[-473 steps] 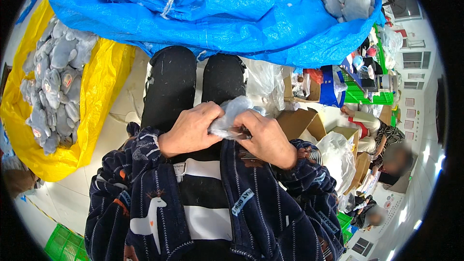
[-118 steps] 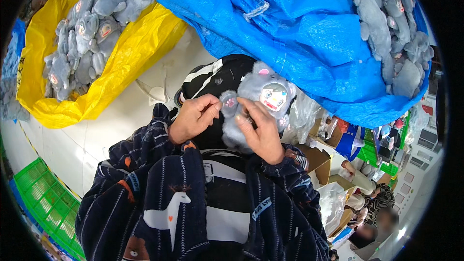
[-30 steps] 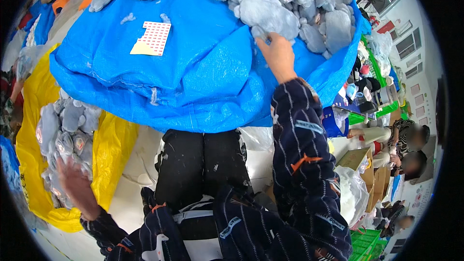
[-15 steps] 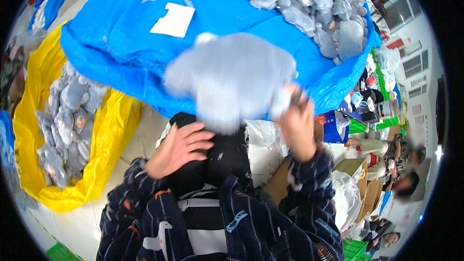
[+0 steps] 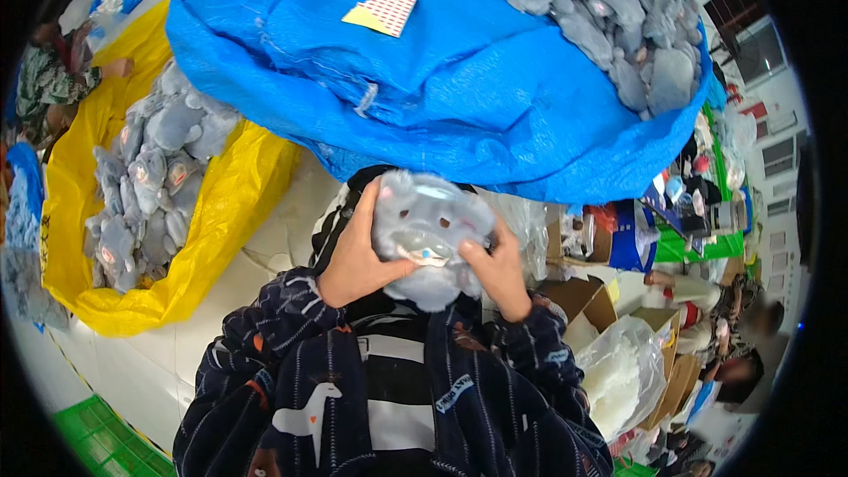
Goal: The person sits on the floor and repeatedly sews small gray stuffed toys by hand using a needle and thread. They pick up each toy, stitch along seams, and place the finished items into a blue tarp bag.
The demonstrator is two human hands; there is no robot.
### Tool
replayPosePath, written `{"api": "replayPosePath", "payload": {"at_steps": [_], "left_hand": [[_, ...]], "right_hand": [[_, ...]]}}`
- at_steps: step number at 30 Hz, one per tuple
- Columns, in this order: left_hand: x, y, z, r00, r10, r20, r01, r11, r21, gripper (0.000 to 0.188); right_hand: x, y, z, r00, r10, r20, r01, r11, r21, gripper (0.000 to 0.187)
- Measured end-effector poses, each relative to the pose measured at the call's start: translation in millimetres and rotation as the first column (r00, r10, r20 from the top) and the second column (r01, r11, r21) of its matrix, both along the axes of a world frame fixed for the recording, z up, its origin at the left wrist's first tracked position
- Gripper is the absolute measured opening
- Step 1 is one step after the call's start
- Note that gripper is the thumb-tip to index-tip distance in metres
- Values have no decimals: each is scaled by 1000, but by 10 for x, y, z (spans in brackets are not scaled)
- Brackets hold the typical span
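A grey plush toy skin, limp and with a pale snout and dark eye spots, is held above my lap with its face upward. My left hand is closed on its left side, the thumb lying beside the mouth. On the opposite side my right hand grips it, thumb also close to the mouth. The fingers behind the plush are hidden. In front of my hands a blue sheet bears a heap of similar grey plush skins at its far right.
At the left stands a yellow sack filled with grey plush pieces. A torn card lies on the blue sheet. To the right are cardboard boxes and a clear bag of white stuffing. Other people sit further right and far left.
The plush has come down and closer to my body, its face now turned up. My left hand, open and apart from it before, has taken hold of it alongside my right.
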State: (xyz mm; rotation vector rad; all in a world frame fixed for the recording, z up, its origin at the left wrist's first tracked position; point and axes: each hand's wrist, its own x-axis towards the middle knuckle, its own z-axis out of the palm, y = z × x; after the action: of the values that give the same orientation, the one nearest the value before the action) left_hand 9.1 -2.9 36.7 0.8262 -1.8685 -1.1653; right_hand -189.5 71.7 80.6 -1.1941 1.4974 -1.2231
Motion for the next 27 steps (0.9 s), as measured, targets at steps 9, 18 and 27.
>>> {"api": "replayPosePath", "payload": {"at_steps": [9,18,27], "left_hand": [[-19,-193,14,979,-158,-131,171,980,101,31],[-76,-113,37,992,-80,-100,97,980,175,16],[-26,-51,-96,936,-311,-164,316,949,6,36]], "right_hand": [[-195,118,-322,982,-156,108,162,985,-50,33],[-124,160,-323,960,-276,-53,272,960,-70,19],[-436,336,-292,947,48,319,-36,998,-46,19]]}}
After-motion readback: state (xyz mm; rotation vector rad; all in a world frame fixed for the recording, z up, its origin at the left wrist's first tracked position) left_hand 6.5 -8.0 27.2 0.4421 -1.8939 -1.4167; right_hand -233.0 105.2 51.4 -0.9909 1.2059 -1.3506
